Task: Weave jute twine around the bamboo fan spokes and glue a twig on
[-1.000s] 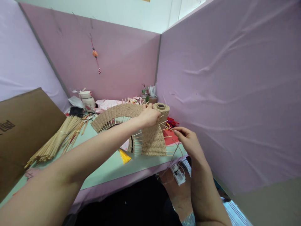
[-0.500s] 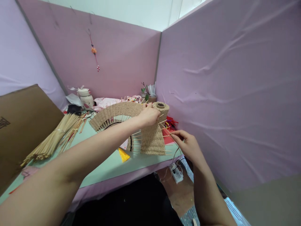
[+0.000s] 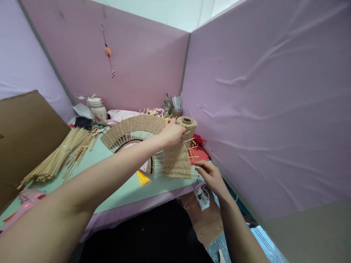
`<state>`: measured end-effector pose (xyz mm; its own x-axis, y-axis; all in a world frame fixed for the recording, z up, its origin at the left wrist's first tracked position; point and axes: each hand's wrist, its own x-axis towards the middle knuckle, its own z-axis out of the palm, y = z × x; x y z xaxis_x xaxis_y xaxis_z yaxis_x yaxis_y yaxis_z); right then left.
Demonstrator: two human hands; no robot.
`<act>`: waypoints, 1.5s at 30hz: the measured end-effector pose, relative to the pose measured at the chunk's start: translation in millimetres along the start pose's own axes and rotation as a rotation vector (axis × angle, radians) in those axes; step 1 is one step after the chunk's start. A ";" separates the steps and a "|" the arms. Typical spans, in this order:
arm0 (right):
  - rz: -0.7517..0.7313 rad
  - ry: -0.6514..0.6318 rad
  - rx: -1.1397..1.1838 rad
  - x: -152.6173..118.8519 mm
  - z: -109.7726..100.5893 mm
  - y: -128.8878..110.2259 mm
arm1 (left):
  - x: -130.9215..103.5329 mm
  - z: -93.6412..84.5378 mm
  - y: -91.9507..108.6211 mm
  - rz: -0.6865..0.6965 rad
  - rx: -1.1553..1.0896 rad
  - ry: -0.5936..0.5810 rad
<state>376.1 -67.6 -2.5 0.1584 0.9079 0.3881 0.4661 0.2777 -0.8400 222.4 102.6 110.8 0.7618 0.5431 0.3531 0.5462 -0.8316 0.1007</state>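
Note:
A curved, fan-shaped weaving of tan twisted cord over thin light sticks lies on the table, its stick ends poking out along the outer edge. My left hand is closed over the upper right of the weaving, gripping its outer band. My right hand is at the weaving's right edge, thumb and forefinger pinched by the lower stick ends; the thin cord between them is hard to make out. Just behind my left hand stands a roll of tan cord. A yellow tassel lies below the weaving's inner curve.
On the left lie a bundle of thin sticks and a cardboard box. Behind are a white bottle and a pot of white straws. Red paper lies at right, beside the pink partition. A power strip sits below.
My right hand has moved down and slightly left along the stick ends, closer to the weaving's lower right corner. My left hand keeps its grip. The view has shifted slightly.

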 end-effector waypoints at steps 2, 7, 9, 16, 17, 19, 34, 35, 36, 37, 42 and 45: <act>-0.037 -0.013 0.028 -3.3 14.3 6.1 | -4.4 -0.3 0.1 0.004 -0.035 0.029; -0.038 0.091 0.074 -9.6 33.9 7.6 | -75.9 -2.1 37.3 -0.220 -0.506 0.359; -0.036 0.095 0.066 -10.3 35.2 6.0 | -124.6 6.5 64.5 -0.421 -0.851 0.515; -0.028 0.077 0.051 -17.8 36.3 -6.5 | -186.0 59.9 105.8 -1.020 -1.983 0.038; -0.010 0.076 0.057 -19.8 36.2 -8.9 | -176.9 64.3 104.0 -1.037 -2.098 0.067; 0.029 0.085 0.070 -24.3 34.9 -13.1 | -156.5 70.6 100.7 -1.018 -2.298 0.103; -0.193 -0.038 -0.466 -48.1 -1.6 -56.2 | -139.3 82.4 96.6 -0.876 -2.543 0.081; -0.199 -0.020 -0.485 -48.6 -1.5 -57.6 | -139.4 82.4 96.4 -0.865 -2.547 0.073; -0.195 -0.002 -0.496 -49.0 -1.2 -58.7 | -139.6 82.6 96.3 -0.857 -2.552 0.063; -0.183 0.012 -0.500 -49.3 -0.7 -59.6 | -139.9 82.9 96.1 -0.851 -2.558 0.054; -0.130 0.027 -0.476 -49.5 1.9 -63.3 | -141.9 83.1 95.6 -0.846 -2.581 0.046; -0.117 0.057 -0.467 -49.4 2.0 -64.0 | -142.1 81.2 95.9 -0.844 -2.599 0.059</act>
<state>336.7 -129.6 31.3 0.1232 0.8568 0.5008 0.8226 0.1940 -0.5344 194.8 -44.9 -5.2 0.7263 0.6427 -0.2439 -0.5735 0.7621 0.3005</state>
